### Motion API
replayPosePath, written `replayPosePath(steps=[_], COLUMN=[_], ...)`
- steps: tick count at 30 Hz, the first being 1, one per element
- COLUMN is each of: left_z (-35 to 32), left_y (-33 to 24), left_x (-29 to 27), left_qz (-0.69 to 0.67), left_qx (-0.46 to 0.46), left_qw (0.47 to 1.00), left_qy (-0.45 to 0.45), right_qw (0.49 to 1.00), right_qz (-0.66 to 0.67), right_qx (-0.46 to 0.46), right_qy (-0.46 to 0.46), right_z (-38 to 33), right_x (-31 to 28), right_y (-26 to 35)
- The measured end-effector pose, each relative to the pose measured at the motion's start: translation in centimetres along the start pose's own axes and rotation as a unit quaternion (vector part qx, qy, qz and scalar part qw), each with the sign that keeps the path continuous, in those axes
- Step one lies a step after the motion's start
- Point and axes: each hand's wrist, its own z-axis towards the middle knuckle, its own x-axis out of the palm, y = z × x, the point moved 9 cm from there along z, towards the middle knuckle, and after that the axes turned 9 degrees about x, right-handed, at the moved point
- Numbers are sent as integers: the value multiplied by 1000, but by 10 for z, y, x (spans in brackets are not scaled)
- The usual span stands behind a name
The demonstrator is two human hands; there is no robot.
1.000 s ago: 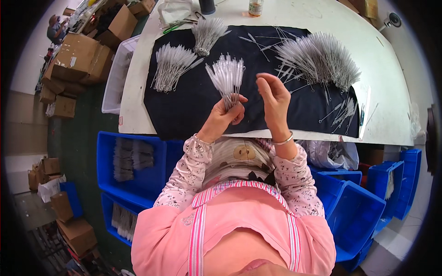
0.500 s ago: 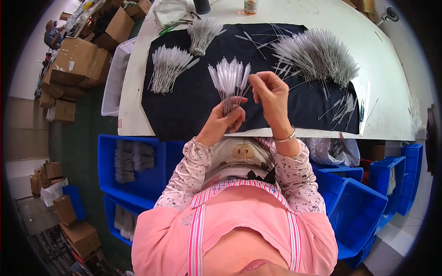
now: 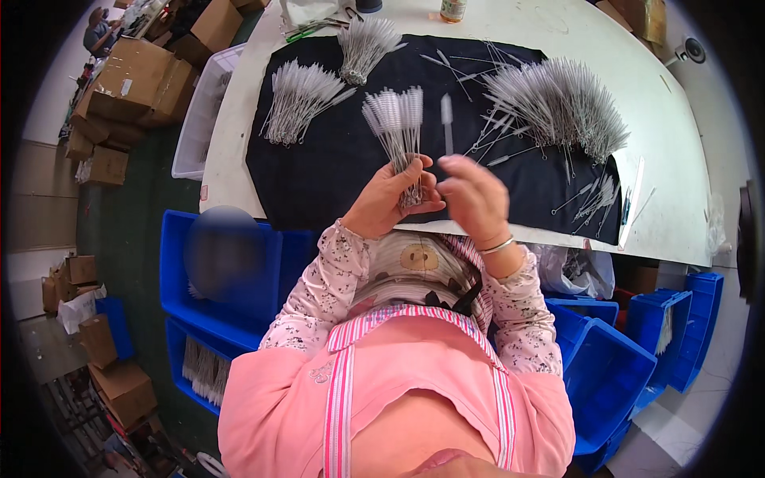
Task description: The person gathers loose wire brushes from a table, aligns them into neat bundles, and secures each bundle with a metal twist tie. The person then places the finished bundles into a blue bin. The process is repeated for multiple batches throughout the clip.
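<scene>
My left hand (image 3: 398, 195) is closed around the wire stems of a bundle of straw cleaning brushes (image 3: 393, 115), white bristle heads pointing up and away from me. Just right of it is my right hand (image 3: 478, 195), smeared by motion, its fingers bent together. A single straw brush (image 3: 447, 119) stands upright out of its fingertips, a little apart from the bundle. Both hands are over the near edge of a black cloth (image 3: 319, 187). A large pile of brushes (image 3: 558, 107) lies at the right, with several loose ones (image 3: 598, 195) nearer me.
Two brush bundles lie on the cloth's left, one nearer (image 3: 303, 99) and one farther (image 3: 366, 48). The white table (image 3: 669, 159) carries a small bottle (image 3: 453, 9) at the far side. Blue bins (image 3: 606, 382) flank me; cardboard boxes (image 3: 131, 80) stand at left.
The bundle in my left hand has tilted slightly left. My right hand has moved down, and a single brush now shows upright at its fingers. The whole view has shifted slightly.
</scene>
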Motion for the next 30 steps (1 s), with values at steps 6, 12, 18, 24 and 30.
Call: replayPosePath(steps=[6,12,18,24,30], left_z=[7,10,7,6,10], left_y=[2,-13,-1,5,8], left_x=[-8,-12,-6,-6,-8], left_qz=[42,158,167,175,155], left_qx=[-2,107,83,64,95], left_qw=[999,982,979,980,983], left_qy=[-2,17,83,71,2], right_qw=[992,998,750,669,630], right_qz=[-98,-48,402,481,500], right_qx=[-16,44,524,567,589], right_qy=[75,17,-30,-26,-80], right_z=[-35,-39,-49,-48,-64], right_x=[35,15,61,77,81], right_y=[-5,-10,-83,-82,-93])
